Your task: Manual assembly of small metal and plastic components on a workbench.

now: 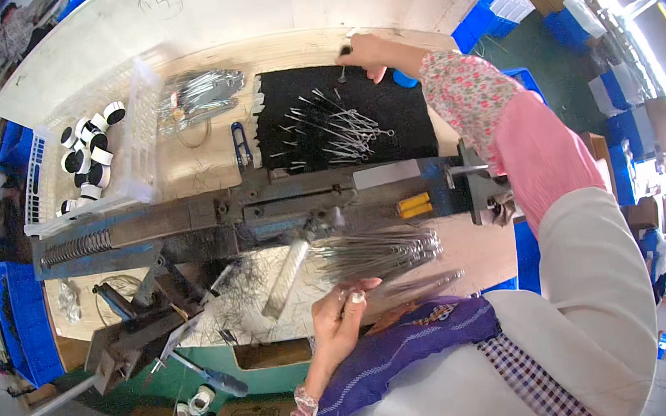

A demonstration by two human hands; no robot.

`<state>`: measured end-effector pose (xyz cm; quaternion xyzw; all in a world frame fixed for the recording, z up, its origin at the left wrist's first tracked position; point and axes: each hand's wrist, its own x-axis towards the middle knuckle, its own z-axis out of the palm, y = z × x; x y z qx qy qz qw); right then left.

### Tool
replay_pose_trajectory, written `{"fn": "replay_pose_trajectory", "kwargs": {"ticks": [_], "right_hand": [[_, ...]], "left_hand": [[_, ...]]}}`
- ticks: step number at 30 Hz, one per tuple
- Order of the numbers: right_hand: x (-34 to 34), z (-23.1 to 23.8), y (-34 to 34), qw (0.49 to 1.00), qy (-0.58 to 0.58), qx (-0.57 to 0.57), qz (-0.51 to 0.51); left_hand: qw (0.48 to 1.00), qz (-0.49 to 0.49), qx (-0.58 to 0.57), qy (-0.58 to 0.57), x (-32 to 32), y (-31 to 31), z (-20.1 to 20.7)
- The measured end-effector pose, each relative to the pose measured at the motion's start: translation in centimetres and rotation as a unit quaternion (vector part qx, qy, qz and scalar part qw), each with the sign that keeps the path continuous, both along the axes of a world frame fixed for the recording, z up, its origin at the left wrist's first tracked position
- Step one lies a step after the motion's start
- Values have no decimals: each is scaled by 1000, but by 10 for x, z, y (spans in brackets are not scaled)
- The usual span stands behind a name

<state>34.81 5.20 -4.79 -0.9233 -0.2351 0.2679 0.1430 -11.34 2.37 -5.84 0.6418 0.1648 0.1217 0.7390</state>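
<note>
My right hand (373,54) reaches across to the far edge of a black cloth (276,97). Its fingers are closed around something small and dark that I cannot make out. Scattered on that cloth are several thin metal wire pins with looped ends (349,134). Close to my body, my left hand (338,321) is closed, thumb and fingers pinched; what sits in them, if anything, is too small to name. Just beyond it lies a bundle of looped wire pieces (389,249) on the wooden bench.
A long metal jig (282,206) with a spring crosses the bench, a pale handle (285,280) pointing toward me. A clear plastic basket (143,140) at left holds black-and-white rolls (97,151). More wires (204,94) lie beside it. A metal clamp device (142,326) stands at front left.
</note>
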Motion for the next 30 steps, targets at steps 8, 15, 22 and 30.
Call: {"fn": "replay_pose_trajectory", "kwargs": {"ticks": [8,15,22,30], "right_hand": [[-39,-8,-2,974,60,127,177],[-102,47,-14,942,219,38,252],[-140,15,6,916,-7,-64,396],[-152,8,7,907,-90,-46,409]], "left_hand": [[996,5,-77,38,11,15,-5],[990,43,-130,29,12,11,-16],[976,76,-203,-4,11,10,-14],[967,84,-237,33,12,12,-15]]}}
